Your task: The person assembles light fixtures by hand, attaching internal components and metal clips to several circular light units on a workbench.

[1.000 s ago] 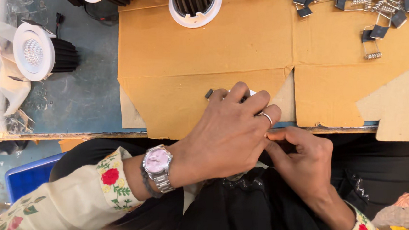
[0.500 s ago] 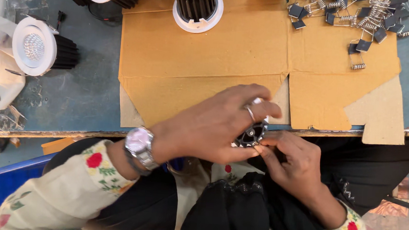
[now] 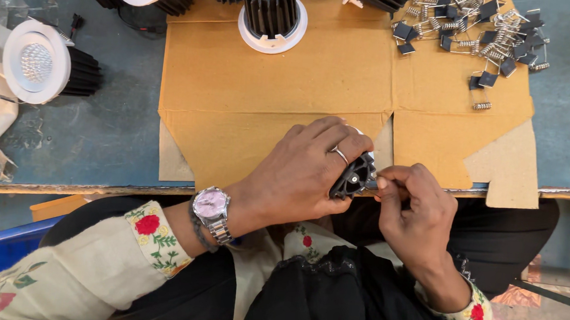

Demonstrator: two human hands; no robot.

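L hand (image 3: 301, 174) w/ ring & wristwatch (image 3: 211, 208) is wrapped tight round a black finned lamp body (image 3: 354, 177) just off the table (image 3: 85, 146) edge, R hand (image 3: 414, 209) right beside it, fingertips pinched on a small metal part at the body's rim, spring clips (image 3: 488, 34) well beyond both on cardboard sheet (image 3: 269, 92).

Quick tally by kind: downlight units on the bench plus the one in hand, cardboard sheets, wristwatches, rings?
Downlight units with black finned heat sinks: 6, namely five on the bench, some cut off by the frame edge (e.g.), and one gripped by the left hand, the right hand at its side
Cardboard sheet: 1
Wristwatch: 1
Ring: 1
Total: 9
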